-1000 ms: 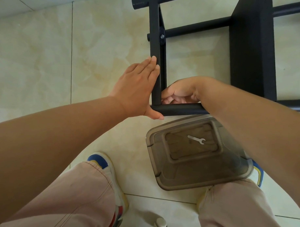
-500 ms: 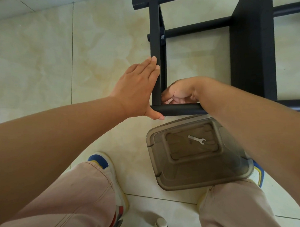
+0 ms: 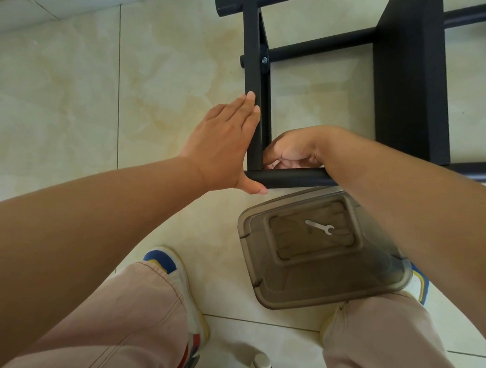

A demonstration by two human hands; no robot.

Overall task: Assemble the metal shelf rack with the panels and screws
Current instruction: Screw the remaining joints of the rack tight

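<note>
The black metal shelf rack stands on the tiled floor, with a flat side panel joined to round tubes. My left hand lies flat with straight fingers against the outer face of that panel, its thumb under the near tube. My right hand is curled at the inner corner where panel and near tube meet; what its fingertips hold is hidden. A silver screw sits higher up in the panel.
A smoky transparent plastic box stands on the floor just below the near tube, with a small silver wrench inside. My knees and shoes flank the box. A small white bottle top shows at the bottom edge.
</note>
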